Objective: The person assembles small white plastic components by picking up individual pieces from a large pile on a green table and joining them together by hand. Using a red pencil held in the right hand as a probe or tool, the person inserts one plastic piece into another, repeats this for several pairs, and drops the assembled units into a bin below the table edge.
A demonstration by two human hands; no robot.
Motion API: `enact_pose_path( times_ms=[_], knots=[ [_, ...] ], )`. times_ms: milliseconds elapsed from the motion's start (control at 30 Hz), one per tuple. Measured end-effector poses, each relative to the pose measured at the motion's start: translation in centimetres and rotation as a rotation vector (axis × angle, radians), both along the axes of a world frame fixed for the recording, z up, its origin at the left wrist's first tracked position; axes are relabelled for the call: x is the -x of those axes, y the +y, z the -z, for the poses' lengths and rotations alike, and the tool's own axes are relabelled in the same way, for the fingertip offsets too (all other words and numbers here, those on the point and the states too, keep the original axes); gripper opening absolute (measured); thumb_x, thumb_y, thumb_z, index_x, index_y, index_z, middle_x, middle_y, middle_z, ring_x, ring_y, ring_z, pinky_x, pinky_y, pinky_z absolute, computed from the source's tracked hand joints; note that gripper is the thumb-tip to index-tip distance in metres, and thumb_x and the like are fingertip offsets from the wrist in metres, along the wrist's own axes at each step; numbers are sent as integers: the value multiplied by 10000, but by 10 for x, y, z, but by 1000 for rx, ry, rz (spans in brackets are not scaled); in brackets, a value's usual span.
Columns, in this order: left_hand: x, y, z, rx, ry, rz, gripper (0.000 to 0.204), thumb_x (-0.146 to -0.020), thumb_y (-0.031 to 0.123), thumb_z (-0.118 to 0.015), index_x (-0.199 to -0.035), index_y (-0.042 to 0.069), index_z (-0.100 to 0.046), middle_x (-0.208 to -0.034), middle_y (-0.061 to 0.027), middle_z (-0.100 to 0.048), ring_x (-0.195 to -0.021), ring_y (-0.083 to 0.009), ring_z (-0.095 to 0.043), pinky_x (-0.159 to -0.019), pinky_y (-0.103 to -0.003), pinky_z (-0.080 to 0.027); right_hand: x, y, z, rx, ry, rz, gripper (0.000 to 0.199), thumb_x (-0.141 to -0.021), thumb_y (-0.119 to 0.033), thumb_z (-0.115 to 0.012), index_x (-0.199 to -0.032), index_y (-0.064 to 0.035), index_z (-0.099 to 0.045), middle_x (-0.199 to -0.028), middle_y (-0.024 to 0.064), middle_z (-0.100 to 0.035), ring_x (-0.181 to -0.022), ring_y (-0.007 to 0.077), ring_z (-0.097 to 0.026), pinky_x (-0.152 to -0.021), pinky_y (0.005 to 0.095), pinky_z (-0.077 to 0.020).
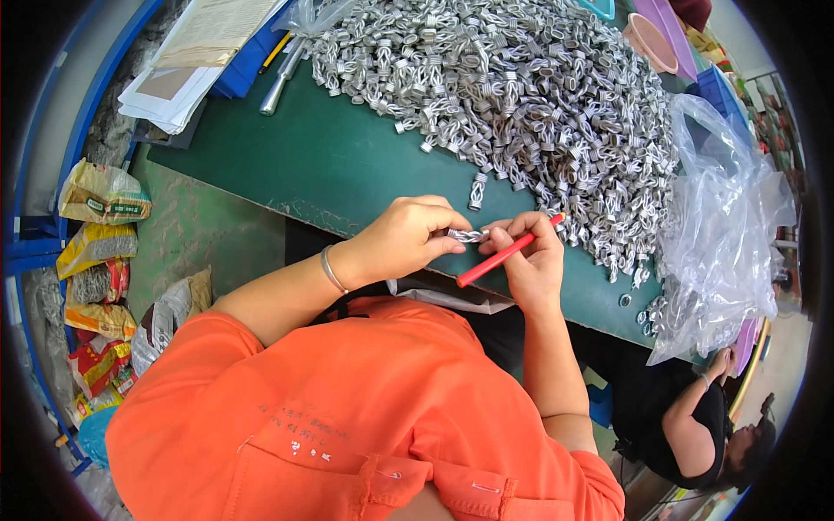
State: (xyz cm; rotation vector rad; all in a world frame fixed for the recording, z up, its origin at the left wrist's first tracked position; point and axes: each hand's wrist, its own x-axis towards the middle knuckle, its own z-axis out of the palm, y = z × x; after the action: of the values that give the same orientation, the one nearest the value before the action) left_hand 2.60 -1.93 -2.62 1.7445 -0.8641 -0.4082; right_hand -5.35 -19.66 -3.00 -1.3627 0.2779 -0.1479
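Between my two hands, above the near edge of the green table (287, 148), is a small silver twisted metal piece (469, 235). My left hand (404, 239) pinches its left end between thumb and fingers. My right hand (532, 252) has its fingertips at the piece's right end. Across that same hand lies a red pen-like stick (497, 262), gripped by the fingers and slanting up to the right. A similar loose metal piece (477, 191) rests on the table just beyond my hands.
A large heap of silver metal pieces (521, 95) covers the table's far and right side. Clear plastic bags (721, 217) lie at the right, near a person in black (678, 417). A metal-handled tool (276, 91) and papers (195, 61) sit at the far left. Filled sacks (104, 191) stand left.
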Motion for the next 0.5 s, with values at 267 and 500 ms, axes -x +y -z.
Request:
enact_pose_path(
  times_ms=[267, 500],
  knots=[
    [11, 1, -14, 270, -35, -50, 221, -706, -10, -741, -868, -28, -591, -849, -84, -592, -709, -118, -593, -613, -216, -504, 9, 4, 2, -197, -232, -31, 278, -739, 139, -634, -804, -35, -427, -918, 156, -594, -768, 158, -611, -670, 266, -533],
    [22, 19, -9, 290, -43, -35, 180, -715, -44, -698, -871, -10, -615, -849, -93, -588, -681, -130, -589, -573, -226, -492, 16, -3, -2, 74, -393, -139, 299, -713, 126, -667, -779, -38, -425, -873, 166, -624, -757, 173, -611, -670, 276, -513]
  ],
)
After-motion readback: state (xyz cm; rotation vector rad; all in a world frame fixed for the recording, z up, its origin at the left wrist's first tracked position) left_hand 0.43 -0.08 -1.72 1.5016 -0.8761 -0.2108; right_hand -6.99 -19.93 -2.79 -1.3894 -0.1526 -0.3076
